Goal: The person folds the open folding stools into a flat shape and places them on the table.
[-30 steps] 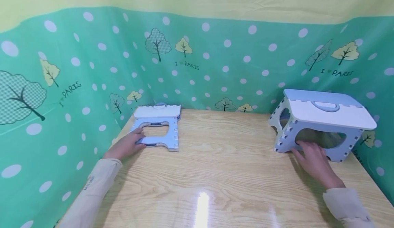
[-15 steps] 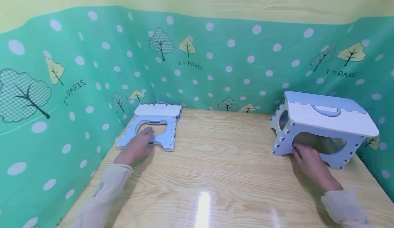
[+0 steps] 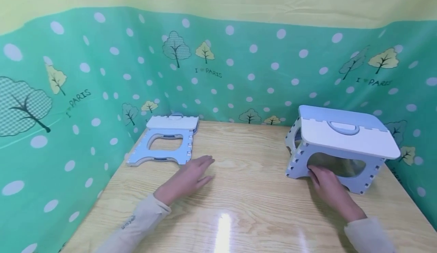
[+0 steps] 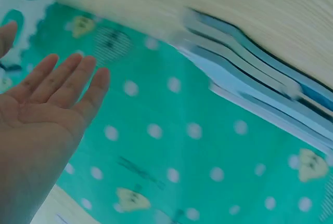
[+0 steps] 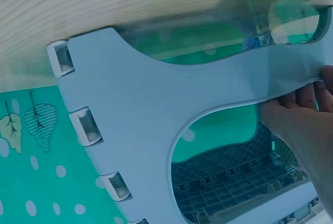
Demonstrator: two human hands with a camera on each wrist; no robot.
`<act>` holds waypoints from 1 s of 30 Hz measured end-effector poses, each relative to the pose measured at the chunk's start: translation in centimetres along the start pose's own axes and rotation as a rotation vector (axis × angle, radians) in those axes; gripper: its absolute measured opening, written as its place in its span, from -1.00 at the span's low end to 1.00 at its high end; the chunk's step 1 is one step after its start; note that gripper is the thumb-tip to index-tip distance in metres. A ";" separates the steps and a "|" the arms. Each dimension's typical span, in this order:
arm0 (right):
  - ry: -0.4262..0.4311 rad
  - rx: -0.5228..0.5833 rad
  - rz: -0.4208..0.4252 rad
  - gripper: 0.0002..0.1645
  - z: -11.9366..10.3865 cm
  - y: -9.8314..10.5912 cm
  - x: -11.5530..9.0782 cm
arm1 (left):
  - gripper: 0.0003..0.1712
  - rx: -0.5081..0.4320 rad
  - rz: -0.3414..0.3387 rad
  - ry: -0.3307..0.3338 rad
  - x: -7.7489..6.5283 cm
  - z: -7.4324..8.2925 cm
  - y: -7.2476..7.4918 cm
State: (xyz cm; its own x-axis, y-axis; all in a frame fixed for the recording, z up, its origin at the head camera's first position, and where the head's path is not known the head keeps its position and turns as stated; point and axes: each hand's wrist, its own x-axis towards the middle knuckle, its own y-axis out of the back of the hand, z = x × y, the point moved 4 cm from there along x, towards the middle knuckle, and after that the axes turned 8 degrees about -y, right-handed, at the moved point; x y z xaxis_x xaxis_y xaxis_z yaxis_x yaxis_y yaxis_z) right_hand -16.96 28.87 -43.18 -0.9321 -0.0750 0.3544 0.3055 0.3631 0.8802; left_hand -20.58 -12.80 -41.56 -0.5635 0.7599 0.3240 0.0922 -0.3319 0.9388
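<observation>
On the right of the wooden table stands an unfolded blue and white folding step stool (image 3: 351,137). My right hand (image 3: 329,188) grips the lower bar of its front panel, fingers curled through the opening; the right wrist view shows this hand (image 5: 302,115) at the bar of the blue panel (image 5: 130,99). A second folding stool (image 3: 160,143) lies folded flat at the back left. My left hand (image 3: 187,177) is over the table just to the front right of it, fingers straight and holding nothing. The left wrist view has that open palm (image 4: 52,99) apart from the folded stool (image 4: 255,73).
A green dotted curtain (image 3: 218,67) with printed trees hangs behind the table and along both sides. The wooden table (image 3: 246,196) carries a bright light reflection near its front.
My left hand has left the folded stool and moved right, after the stool turned slightly flatter to the left. My right hand has pulled the unfolded stool left and nearer.
</observation>
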 end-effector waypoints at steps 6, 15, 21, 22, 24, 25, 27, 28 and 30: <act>0.038 0.019 -0.006 -0.81 -2.1 -0.3 -0.6 | -0.39 -0.101 0.011 -0.059 1.0 2.4 -1.0; 0.088 0.043 -0.044 -0.81 -4.8 -1.0 -1.7 | -0.36 -0.157 -0.044 -0.073 1.7 4.7 -2.6; 0.103 0.057 -0.080 -0.80 -6.8 -1.4 -2.4 | -0.33 -0.197 -0.089 -0.088 2.2 6.1 -3.4; 0.113 0.057 -0.083 -0.81 -7.1 -1.5 -2.4 | -0.32 -0.202 -0.093 -0.090 2.3 6.3 -3.5; 0.132 0.055 -0.085 -0.80 -7.8 -1.6 -2.6 | -0.31 -0.205 -0.094 -0.097 2.4 6.6 -3.6; 0.140 0.049 -0.088 -0.80 -8.2 -1.7 -2.7 | -0.31 -0.206 -0.093 -0.100 2.4 6.7 -3.7; 0.150 0.046 -0.099 -0.78 -8.8 -1.8 -2.9 | -0.29 -0.208 -0.091 -0.102 2.5 6.8 -3.7; 0.154 0.045 -0.105 -0.77 -9.0 -1.9 -3.0 | -0.29 -0.208 -0.089 -0.102 2.6 6.9 -3.7; 0.156 0.041 -0.120 -0.75 -9.6 -2.1 -3.2 | -0.29 -0.207 -0.084 -0.100 2.7 7.0 -3.7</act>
State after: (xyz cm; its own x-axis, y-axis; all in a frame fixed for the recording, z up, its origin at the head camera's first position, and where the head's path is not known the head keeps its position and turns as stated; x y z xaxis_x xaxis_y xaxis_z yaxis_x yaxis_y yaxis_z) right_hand -12.72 19.43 -43.14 -0.9188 -0.2622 0.2950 0.1827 0.3800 0.9068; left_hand -16.73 -5.64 -43.34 -0.4769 0.8380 0.2651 -0.1280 -0.3646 0.9223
